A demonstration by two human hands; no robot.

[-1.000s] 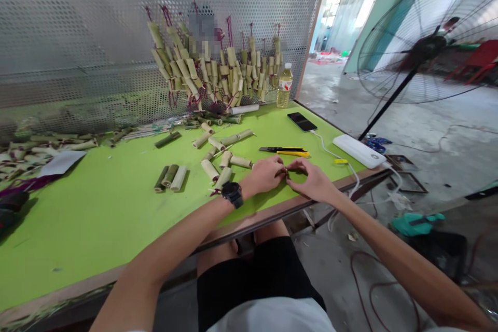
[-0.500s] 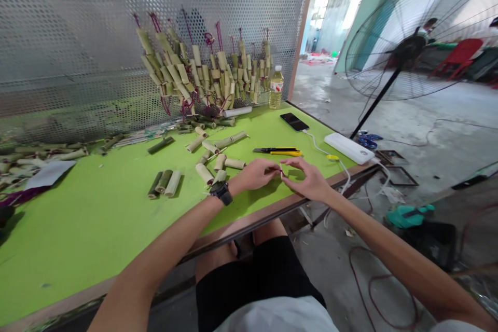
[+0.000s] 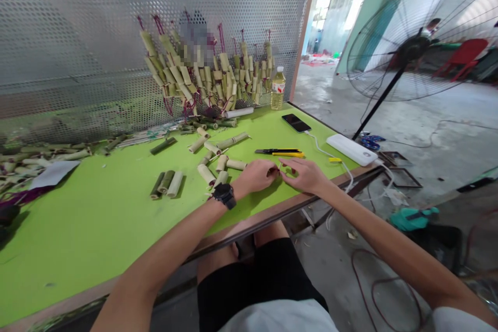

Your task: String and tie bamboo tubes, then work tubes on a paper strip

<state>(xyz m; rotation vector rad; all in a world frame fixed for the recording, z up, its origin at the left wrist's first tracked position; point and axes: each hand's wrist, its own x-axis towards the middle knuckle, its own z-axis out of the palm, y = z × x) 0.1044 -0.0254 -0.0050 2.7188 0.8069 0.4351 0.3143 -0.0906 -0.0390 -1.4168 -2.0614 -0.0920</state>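
My left hand (image 3: pixel 259 176), with a black watch (image 3: pixel 224 194) at its wrist, is closed in a pinch near the table's front edge. A bit of dark red cord (image 3: pixel 278 170) shows at its fingertips. Close against it, my right hand (image 3: pixel 305 175) pinches a thin pale sliver of bamboo (image 3: pixel 280 165), mostly hidden by the fingers. Just beyond both hands lies a yellow and black utility knife (image 3: pixel 280 153). Left of them are several cut bamboo tubes (image 3: pixel 205 175), some with cord through them, and a row of three more tubes (image 3: pixel 166 184).
Strings of bamboo tubes (image 3: pixel 182 75) hang on a perforated metal panel (image 3: pixel 97 36) behind the green table (image 3: pixel 97 233). A bottle (image 3: pixel 277 88), a phone (image 3: pixel 296 122) and a cabled white power bank (image 3: pixel 351 149) stand right. A large fan (image 3: pixel 412 49) is beyond.
My fingertips have drawn closer together, so the pale sliver and cord are now more hidden. The whole view has shifted slightly.
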